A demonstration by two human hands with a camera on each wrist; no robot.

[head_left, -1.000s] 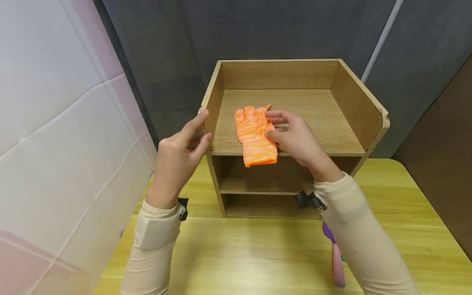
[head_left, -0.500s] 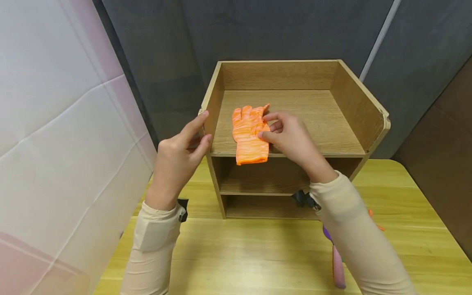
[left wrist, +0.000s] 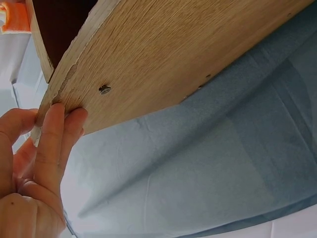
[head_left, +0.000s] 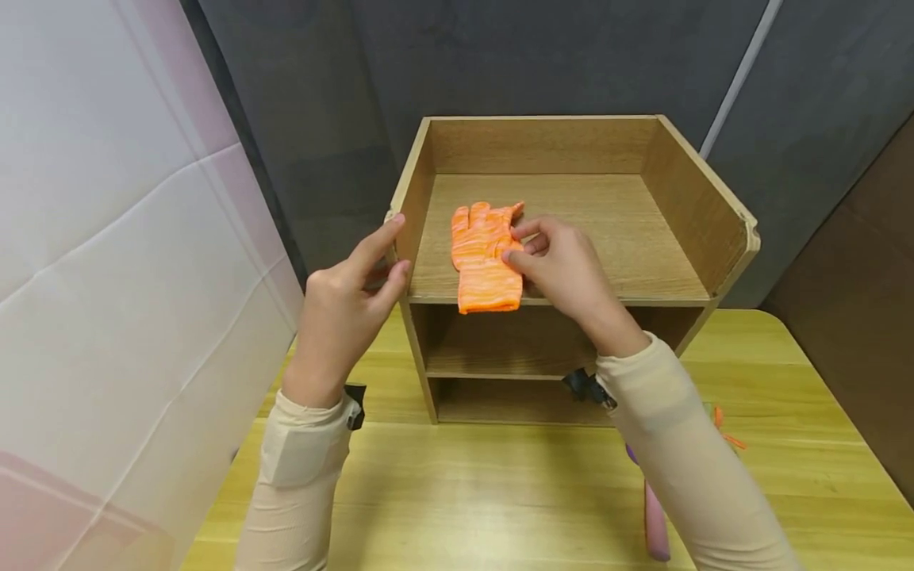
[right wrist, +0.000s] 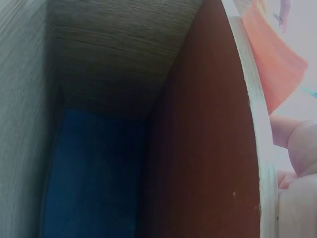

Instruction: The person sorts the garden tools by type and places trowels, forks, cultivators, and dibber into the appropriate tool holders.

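Observation:
An orange knitted glove (head_left: 484,258) lies on the top tier of a small wooden shelf (head_left: 543,144), its fingers toward the back and its cuff at the front edge. My right hand (head_left: 567,274) pinches the glove's right side between thumb and fingers. At the shelf's left side panel, my left hand (head_left: 343,317) grips the front corner. The left wrist view has the fingers (left wrist: 49,141) against the panel's outer face, with the thumb across its edge. Part of the glove (right wrist: 277,57) also hangs beside a shelf board in the right wrist view.
Two open compartments lie below the top tier. On the yellow wood-grain table (head_left: 464,492), a pink handle (head_left: 655,519) with a purple end is partly hidden under my right forearm. Small orange pieces (head_left: 720,416) lie right of it. A white wall (head_left: 128,277) stands close on the left.
My right hand and the glove have shifted a little left, and the cuff has drawn slightly back toward the shelf edge. The left hand stays in place.

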